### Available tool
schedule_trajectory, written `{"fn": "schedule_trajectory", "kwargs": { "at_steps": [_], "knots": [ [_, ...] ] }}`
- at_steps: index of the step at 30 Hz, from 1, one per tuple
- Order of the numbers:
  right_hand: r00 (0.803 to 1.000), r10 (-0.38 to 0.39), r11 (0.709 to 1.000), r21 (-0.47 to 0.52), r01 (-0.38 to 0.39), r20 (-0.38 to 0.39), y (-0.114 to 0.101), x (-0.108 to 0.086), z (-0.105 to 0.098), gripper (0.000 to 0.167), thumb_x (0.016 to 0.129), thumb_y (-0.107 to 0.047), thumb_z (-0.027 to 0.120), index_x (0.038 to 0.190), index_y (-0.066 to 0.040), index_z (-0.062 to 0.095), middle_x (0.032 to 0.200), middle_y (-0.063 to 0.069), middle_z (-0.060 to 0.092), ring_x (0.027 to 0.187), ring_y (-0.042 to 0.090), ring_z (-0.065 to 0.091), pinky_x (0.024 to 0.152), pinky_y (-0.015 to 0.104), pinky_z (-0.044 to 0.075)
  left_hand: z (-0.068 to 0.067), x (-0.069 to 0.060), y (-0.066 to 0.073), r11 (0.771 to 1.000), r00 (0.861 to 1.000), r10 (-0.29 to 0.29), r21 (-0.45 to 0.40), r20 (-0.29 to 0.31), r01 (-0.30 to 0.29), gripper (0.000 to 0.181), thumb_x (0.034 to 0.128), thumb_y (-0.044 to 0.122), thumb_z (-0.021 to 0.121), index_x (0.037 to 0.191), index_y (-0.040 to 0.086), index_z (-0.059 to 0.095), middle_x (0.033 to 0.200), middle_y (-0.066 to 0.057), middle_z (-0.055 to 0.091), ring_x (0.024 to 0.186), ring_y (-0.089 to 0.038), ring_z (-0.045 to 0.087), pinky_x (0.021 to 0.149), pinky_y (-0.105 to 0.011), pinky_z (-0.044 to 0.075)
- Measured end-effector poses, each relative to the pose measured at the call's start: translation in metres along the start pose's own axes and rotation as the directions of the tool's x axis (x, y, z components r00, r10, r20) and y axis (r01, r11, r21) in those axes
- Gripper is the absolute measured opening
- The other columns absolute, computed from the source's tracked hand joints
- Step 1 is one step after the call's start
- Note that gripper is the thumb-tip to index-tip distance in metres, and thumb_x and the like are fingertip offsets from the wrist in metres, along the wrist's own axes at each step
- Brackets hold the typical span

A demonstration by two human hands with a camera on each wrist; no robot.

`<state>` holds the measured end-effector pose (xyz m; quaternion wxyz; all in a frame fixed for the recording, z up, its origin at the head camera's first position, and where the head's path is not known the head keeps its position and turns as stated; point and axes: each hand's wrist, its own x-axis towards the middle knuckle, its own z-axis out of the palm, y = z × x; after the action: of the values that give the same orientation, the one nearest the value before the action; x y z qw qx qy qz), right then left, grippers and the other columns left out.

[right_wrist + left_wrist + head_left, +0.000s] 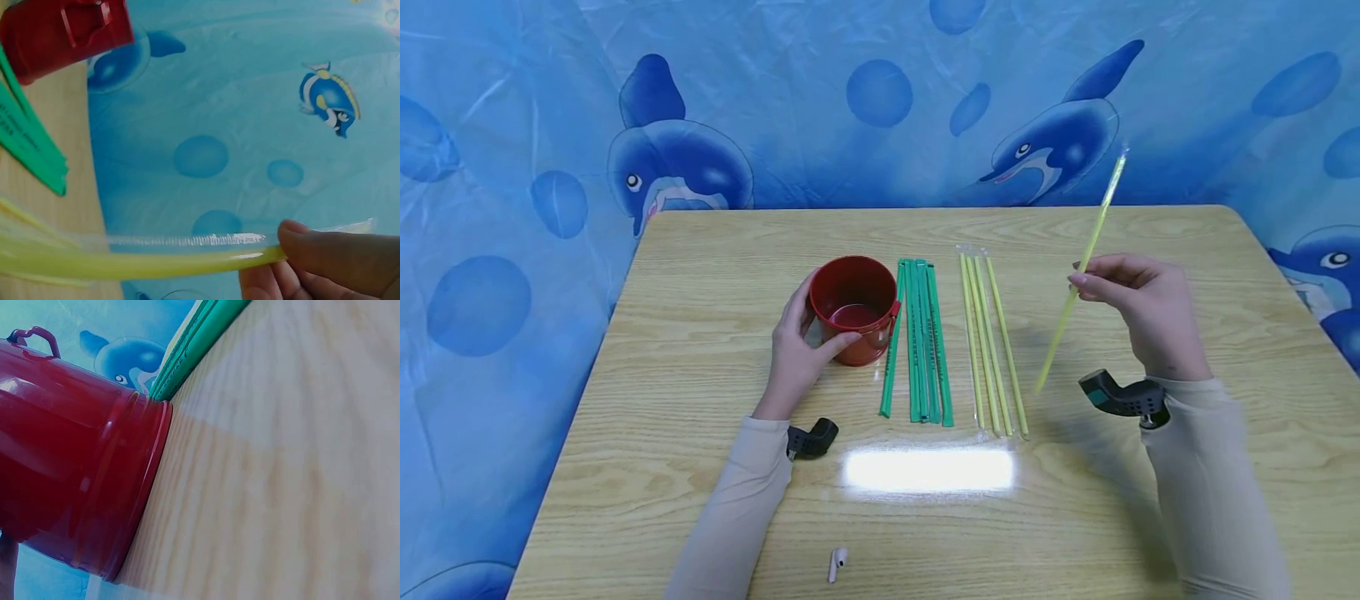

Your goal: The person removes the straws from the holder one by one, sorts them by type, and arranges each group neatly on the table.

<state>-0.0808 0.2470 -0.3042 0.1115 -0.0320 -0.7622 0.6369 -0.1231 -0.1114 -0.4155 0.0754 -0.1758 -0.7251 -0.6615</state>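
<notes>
My left hand point(795, 354) holds a small red metal bucket point(874, 340) upright on the table, its thumb across the front and its fingers round the left side. In the left wrist view the bucket point(69, 456) shows a small side handle. My right hand point(1157, 308) pinches a yellow drinking straw point(1097, 221) in a clear wrapper between thumb and fingers, raised and slanted over the table. Close beside the bucket's right side lie several long green packets point(919, 342) with dark print. Several more wrapped yellow straws point(991, 350) lie between those packets and my right hand.
The wooden table point(700, 350) ends at a blue dolphin-print sheet point(820, 158) behind it. A white earbud point(837, 563) lies near the front edge. Bright light glares off the tabletop point(928, 472) in front of the straws.
</notes>
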Motion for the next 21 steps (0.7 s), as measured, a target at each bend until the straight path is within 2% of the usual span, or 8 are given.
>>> {"fn": "schedule_trajectory", "kwargs": {
  "at_steps": [3,6,9,15,17,21],
  "knots": [
    [0.994,0.098,0.985,-0.148,-0.091,0.042,0.010,0.004,-0.001,0.019,0.085,-0.014,0.071,0.096,0.002,0.069,0.082,-0.003,0.069,0.073,0.013,0.064,0.069,0.020,0.053,0.000,0.000,0.000,1.000,1.000,-0.013,0.004,0.000,0.013,0.081,0.0792,0.007,0.076,0.147,0.010,0.031,0.143,-0.005,0.041,0.129,-0.017,0.040,0.104,-0.036,0.039],
    [0.980,0.183,0.952,-0.264,-0.156,0.083,0.021,0.009,-0.002,0.022,0.087,-0.021,0.070,0.098,-0.002,0.068,0.085,-0.008,0.068,0.075,0.012,0.064,0.073,0.021,0.053,0.000,0.000,0.002,0.999,0.999,-0.036,-0.001,0.003,0.036,0.082,0.0790,0.005,0.075,0.147,0.009,0.030,0.143,-0.007,0.040,0.130,-0.018,0.039,0.105,-0.036,0.038],
    [0.964,0.243,0.933,-0.299,-0.201,0.109,0.032,0.013,-0.002,0.024,0.087,-0.022,0.069,0.099,-0.001,0.067,0.086,-0.008,0.068,0.075,0.012,0.065,0.074,0.024,0.054,0.000,0.000,0.012,0.999,0.999,-0.052,-0.012,0.012,0.052,0.082,0.0785,0.001,0.075,0.146,0.003,0.029,0.144,-0.012,0.039,0.131,-0.023,0.038,0.106,-0.039,0.037],
    [0.934,0.325,0.901,-0.347,-0.259,0.147,0.052,0.025,-0.001,0.036,0.087,-0.022,0.070,0.106,0.007,0.063,0.083,-0.008,0.069,0.077,0.009,0.065,0.073,0.025,0.055,0.000,0.000,0.030,0.998,0.998,-0.060,-0.001,0.023,0.060,0.080,0.0784,-0.003,0.074,0.145,-0.004,0.028,0.143,-0.019,0.038,0.131,-0.030,0.037,0.106,-0.044,0.035],
    [0.920,0.353,0.888,-0.370,-0.274,0.167,0.059,0.029,0.000,0.040,0.087,-0.022,0.070,0.110,0.010,0.061,0.081,-0.008,0.068,0.075,0.008,0.065,0.072,0.025,0.055,0.000,-0.001,0.028,0.998,0.998,-0.067,-0.006,0.021,0.067,0.080,0.0786,-0.003,0.073,0.145,-0.003,0.028,0.143,-0.017,0.038,0.131,-0.028,0.037,0.106,-0.043,0.035],
    [0.897,0.399,0.859,-0.418,-0.294,0.189,0.071,0.037,0.002,0.042,0.087,-0.019,0.070,0.110,0.014,0.058,0.077,-0.007,0.066,0.069,0.007,0.064,0.068,0.024,0.056,0.000,0.000,0.015,0.998,0.998,-0.067,-0.016,0.013,0.067,0.082,0.0785,0.002,0.075,0.146,0.004,0.029,0.144,-0.011,0.040,0.131,-0.021,0.037,0.106,-0.038,0.036]
  ]
}}
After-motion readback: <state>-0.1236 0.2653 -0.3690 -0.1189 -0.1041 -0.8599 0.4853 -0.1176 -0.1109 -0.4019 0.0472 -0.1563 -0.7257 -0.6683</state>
